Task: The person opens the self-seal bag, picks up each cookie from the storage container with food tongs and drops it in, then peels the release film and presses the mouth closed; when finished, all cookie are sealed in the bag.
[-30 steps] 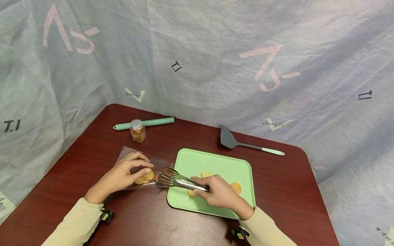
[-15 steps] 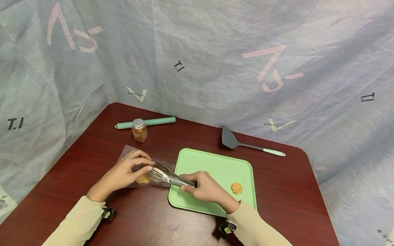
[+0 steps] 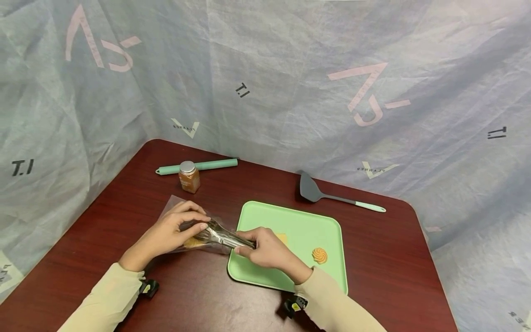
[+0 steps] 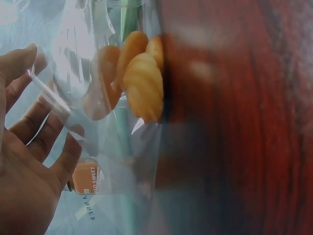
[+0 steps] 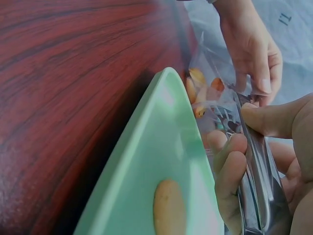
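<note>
Head view: just left of a light-green rectangular tray with rounded corners (image 3: 300, 230), a clear plastic bag (image 4: 120, 142) is held by the left hand (image 3: 180, 228), its film pinched between thumb and fingers. Several golden-brown cookies (image 4: 143, 85) are contained in the bag, seen most clearly from the left wrist. Over the tray's left rim, shiny metal tongs with fork-like ends (image 3: 226, 240) are gripped by the right hand (image 3: 265, 246), thumb on one side and fingers on the other. The ends of the tongs are set within the bag, near the left fingertips — whether a cookie is held between them cannot be told. The two hands are kept close, but apart.

On the right part of the tray, a round orange cookie with a swirled top (image 3: 319, 255) is seen; near the tray's middle, a yellow square-edged cookie (image 3: 282, 238) is partly hidden by the right hand. From the right wrist, a pale smooth cookie (image 5: 168, 208) is also shown on the tray.

Beyond the tray, to its left, an amber jar with a silver lid (image 3: 190, 180) is stood in front of a mint-green rod (image 3: 217, 164). Behind the tray's far edge, a dark-grey spatula with a mint handle (image 3: 310, 188) is laid — all on a dark-red wooden table (image 3: 387, 249).
</note>
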Available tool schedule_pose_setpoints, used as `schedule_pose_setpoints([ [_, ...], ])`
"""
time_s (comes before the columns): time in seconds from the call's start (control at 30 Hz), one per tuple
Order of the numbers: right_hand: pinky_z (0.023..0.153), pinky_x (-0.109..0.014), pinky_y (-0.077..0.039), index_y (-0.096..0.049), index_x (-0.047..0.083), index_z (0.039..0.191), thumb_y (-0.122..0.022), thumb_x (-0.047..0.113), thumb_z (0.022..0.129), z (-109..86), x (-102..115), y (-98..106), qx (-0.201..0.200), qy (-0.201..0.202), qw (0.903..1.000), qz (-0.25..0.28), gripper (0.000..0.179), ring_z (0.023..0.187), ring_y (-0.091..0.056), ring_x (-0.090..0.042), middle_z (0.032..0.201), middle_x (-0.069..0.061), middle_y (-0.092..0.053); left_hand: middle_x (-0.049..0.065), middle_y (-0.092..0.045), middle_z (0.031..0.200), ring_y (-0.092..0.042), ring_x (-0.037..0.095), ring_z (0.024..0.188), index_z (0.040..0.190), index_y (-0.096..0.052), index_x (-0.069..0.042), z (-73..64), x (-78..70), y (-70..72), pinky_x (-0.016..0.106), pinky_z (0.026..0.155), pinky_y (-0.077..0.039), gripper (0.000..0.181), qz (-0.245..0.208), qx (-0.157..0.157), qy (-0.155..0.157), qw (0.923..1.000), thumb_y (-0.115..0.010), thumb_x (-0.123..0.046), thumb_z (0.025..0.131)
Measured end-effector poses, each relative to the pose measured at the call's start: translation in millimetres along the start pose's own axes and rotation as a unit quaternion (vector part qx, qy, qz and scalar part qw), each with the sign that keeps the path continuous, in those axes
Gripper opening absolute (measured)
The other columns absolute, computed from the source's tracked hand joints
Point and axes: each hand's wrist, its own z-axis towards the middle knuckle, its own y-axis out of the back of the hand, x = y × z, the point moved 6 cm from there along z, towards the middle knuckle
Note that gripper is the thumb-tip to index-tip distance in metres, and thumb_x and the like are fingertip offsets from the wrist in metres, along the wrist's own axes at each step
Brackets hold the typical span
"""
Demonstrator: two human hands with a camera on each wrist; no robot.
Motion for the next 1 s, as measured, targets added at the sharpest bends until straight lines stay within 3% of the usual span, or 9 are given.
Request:
schedule_pose_setpoints([
  [0.17,0.040,-0.020,-0.027,-0.065,0.011,0.136,-0.074,0.024,0.096,1.4,2,0,-0.003,0.007,0.9998,-0.021,0.044,0.039,-0.019,0.000,0.102,0.003,-0.073,-0.004,-0.063,0.113,-0.055,0.017,0.109,0.109,-0.079,-0.015,1.0,1.5,-1.3,0.031,0.088,-0.042,0.018,0.001,0.003,0.004,1.0000,-0.078,-0.010,0.091],
  [0.27,0.041,-0.020,-0.027,-0.065,0.010,0.137,-0.075,0.025,0.096,0.4,2,0,0.003,0.009,0.9997,-0.021,0.045,0.039,-0.019,0.000,0.104,0.003,-0.073,-0.005,-0.063,0.113,-0.055,0.017,0.109,0.109,-0.079,-0.017,0.0,4.0,-3.0,0.032,0.087,-0.043,0.018,0.005,0.006,0.010,0.9999,-0.078,-0.011,0.092],
  [0.47,0.043,-0.021,-0.030,-0.065,0.010,0.137,-0.075,0.026,0.096,-8.1,0,4,0.008,0.013,0.9996,-0.023,0.045,0.038,-0.021,0.000,0.086,0.006,-0.070,-0.006,-0.062,0.113,-0.054,0.015,0.108,0.109,-0.079,-0.017,-3.3,8.1,-6.1,0.032,0.083,-0.044,0.019,0.005,0.006,0.008,0.9999,-0.078,-0.010,0.091],
  [0.53,0.043,-0.021,-0.030,-0.064,0.010,0.138,-0.075,0.028,0.096,-14.1,-3,9,0.006,0.011,0.9994,-0.033,0.047,0.038,-0.020,0.000,0.071,0.004,-0.065,-0.006,-0.062,0.113,-0.055,0.015,0.107,0.109,-0.079,-0.016,-3.7,8.2,-6.6,0.032,0.080,-0.045,0.019,0.004,0.004,0.005,1.0000,-0.078,-0.008,0.091],
  [0.6,0.043,-0.021,-0.031,-0.063,0.009,0.139,-0.074,0.028,0.096,-22.3,-6,14,0.008,0.004,0.9995,-0.032,0.048,0.036,-0.025,0.000,0.064,0.003,-0.064,-0.005,-0.062,0.113,-0.054,0.015,0.107,0.109,-0.079,-0.015,-3.8,8.1,-7.0,0.032,0.078,-0.045,0.020,0.005,0.005,0.005,1.0000,-0.078,-0.009,0.091],
  [0.7,0.047,-0.022,-0.037,-0.062,0.010,0.140,-0.074,0.032,0.096,-37.6,-14,22,0.009,0.000,0.9995,-0.032,0.051,0.042,-0.040,-0.001,0.071,0.006,-0.067,-0.005,-0.062,0.113,-0.054,0.015,0.107,0.110,-0.079,-0.017,-5.3,8.3,-7.3,0.031,0.079,-0.045,0.020,0.004,0.007,0.013,0.9999,-0.078,-0.009,0.091],
  [0.8,0.051,-0.022,-0.041,-0.061,0.012,0.141,-0.074,0.036,0.095,-57.8,-24,37,0.002,0.001,0.9998,-0.021,0.053,0.051,-0.046,-0.002,0.102,0.003,-0.073,-0.006,-0.061,0.114,-0.054,0.014,0.108,0.110,-0.079,-0.018,-6.0,8.5,-7.8,0.029,0.081,-0.044,0.020,0.003,0.009,0.016,0.9998,-0.077,-0.011,0.092],
  [0.87,0.053,-0.023,-0.043,-0.060,0.014,0.142,-0.075,0.037,0.095,-72.7,-32,52,-0.007,0.009,0.9999,-0.013,0.055,0.056,-0.048,-0.003,0.111,0.002,-0.071,-0.007,-0.061,0.113,-0.055,0.014,0.108,0.110,-0.079,-0.017,-5.2,8.1,-8.0,0.029,0.081,-0.044,0.019,0.000,0.007,0.013,0.9999,-0.077,-0.010,0.092],
  [1.0,0.049,-0.023,-0.041,-0.060,0.016,0.143,-0.076,0.036,0.094,-104.6,-47,90,-0.043,0.016,0.9988,-0.019,0.055,0.056,-0.046,-0.004,0.093,0.005,-0.071,-0.006,-0.062,0.113,-0.055,0.015,0.107,0.110,-0.079,-0.016,-3.6,8.4,-7.6,0.028,0.081,-0.043,0.018,-0.002,0.009,0.014,0.9999,-0.077,-0.010,0.092],
])
